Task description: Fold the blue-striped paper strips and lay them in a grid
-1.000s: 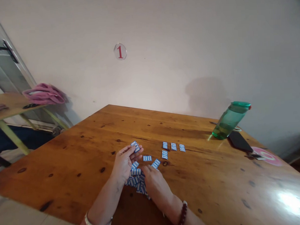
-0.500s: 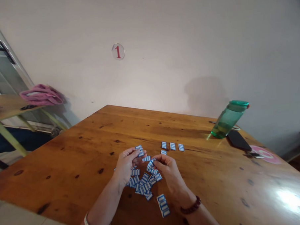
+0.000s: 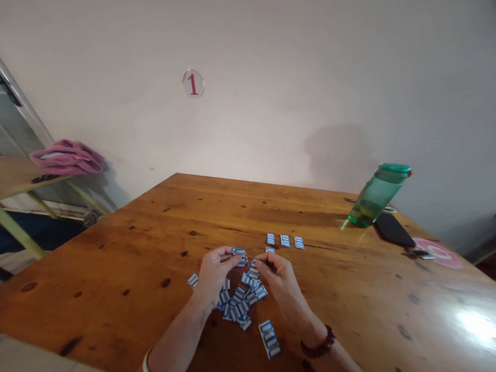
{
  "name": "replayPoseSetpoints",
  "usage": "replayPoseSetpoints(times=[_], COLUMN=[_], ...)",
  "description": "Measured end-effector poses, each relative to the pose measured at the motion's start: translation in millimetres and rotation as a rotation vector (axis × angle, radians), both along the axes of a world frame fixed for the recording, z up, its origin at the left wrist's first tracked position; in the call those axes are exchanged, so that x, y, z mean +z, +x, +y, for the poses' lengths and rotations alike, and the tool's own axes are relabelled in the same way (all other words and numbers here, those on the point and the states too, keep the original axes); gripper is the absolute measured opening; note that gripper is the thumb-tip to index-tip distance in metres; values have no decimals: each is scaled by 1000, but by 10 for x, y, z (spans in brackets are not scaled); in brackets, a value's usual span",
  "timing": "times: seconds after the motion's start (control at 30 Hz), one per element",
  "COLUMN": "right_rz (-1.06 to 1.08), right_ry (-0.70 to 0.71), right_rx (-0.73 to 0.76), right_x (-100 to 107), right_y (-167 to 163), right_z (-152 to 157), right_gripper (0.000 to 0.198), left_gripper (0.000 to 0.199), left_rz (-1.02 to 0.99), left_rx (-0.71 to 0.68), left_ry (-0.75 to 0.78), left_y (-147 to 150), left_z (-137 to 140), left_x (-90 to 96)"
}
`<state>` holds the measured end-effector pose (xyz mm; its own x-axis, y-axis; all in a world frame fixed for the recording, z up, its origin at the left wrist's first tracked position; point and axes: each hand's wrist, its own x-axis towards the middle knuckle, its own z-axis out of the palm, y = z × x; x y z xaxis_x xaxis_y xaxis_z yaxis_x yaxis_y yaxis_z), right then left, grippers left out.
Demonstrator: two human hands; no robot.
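Observation:
My left hand (image 3: 215,272) is closed on small blue-and-white striped cards (image 3: 240,257), held up between thumb and fingers; how many is unclear. Close beside it, my right hand (image 3: 279,275) pinches another blue-and-white card (image 3: 254,269) by its edge. Below both hands lies a loose, overlapping pile of the same cards (image 3: 237,306), partly hidden by my left hand and wrist. One stray card (image 3: 192,280) shows left of my left wrist. Just beyond my right hand, a card (image 3: 270,251) is partly covered by the fingers.
Three cards (image 3: 285,241) lie in a row farther back on the wooden table (image 3: 151,239). A larger striped piece (image 3: 270,339) lies near my right forearm. On the right are a green bottle (image 3: 378,197), a dark flat object (image 3: 393,230) and a pink disc (image 3: 440,253).
My left hand has moved slightly right with its cards, closer to my right hand. The card in my right hand now stands more upright, apart from the pile's top.

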<state>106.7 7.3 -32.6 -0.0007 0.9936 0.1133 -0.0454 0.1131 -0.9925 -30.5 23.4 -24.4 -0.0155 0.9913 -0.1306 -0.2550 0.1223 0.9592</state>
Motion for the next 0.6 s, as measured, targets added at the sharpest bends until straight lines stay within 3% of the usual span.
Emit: replayPoseSetpoints(times=[0.13, 0.43, 0.6], right_rz=[-32, -167, -104], right_ry=[34, 103, 85], right_rx=[5, -147, -105], right_x=[5, -36, -22], right_y=[-18, 16, 7], right_z=[-6, 5, 4], right_gripper=[18, 17, 19], left_gripper=[12, 18, 19], left_rz=[54, 37, 48], left_rx=[-5, -92, -121], left_ry=[21, -2, 25], left_y=[36, 111, 108], left_z=[-5, -71, -56], left_x=[-5, 33, -17])
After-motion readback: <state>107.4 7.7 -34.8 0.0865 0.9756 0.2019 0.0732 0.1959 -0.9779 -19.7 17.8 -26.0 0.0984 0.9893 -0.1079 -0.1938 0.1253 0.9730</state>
